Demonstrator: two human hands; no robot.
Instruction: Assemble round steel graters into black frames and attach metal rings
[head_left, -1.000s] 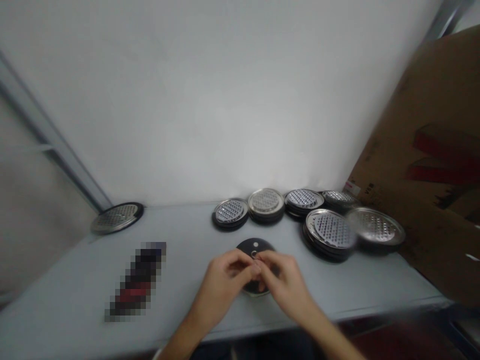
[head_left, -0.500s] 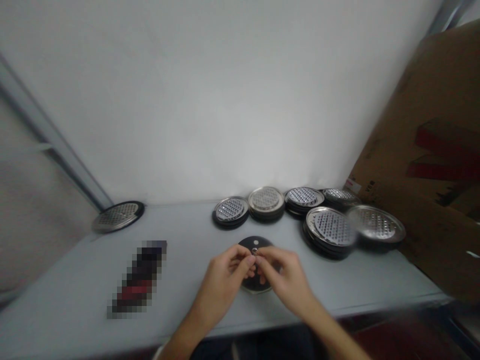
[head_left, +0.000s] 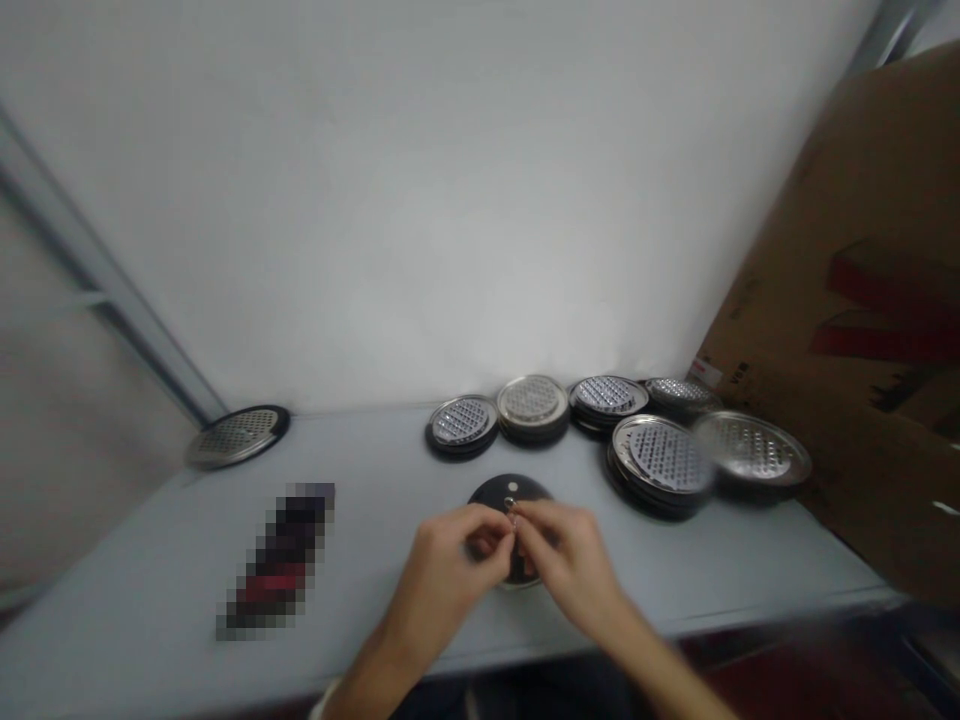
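Observation:
A dark round disc (head_left: 510, 492) lies on the pale table (head_left: 375, 470) in front of me, with a small white spot near its far edge. My left hand (head_left: 450, 565) and my right hand (head_left: 570, 560) meet above it, fingertips pinched together. Between those fingertips is a tiny metal piece (head_left: 511, 508), too small to name. Both hands hide the disc's near half.
Several stacks of perforated metal discs in dark rims (head_left: 660, 455) stand along the back and right of the table. A single such disc (head_left: 236, 435) lies at the far left. A pixelated dark object (head_left: 277, 560) sits left of my hands. A cardboard box (head_left: 862, 330) fills the right side.
My hands have stayed pinched together over the dark disc, with only small shifts of the fingers. Nothing else has moved.

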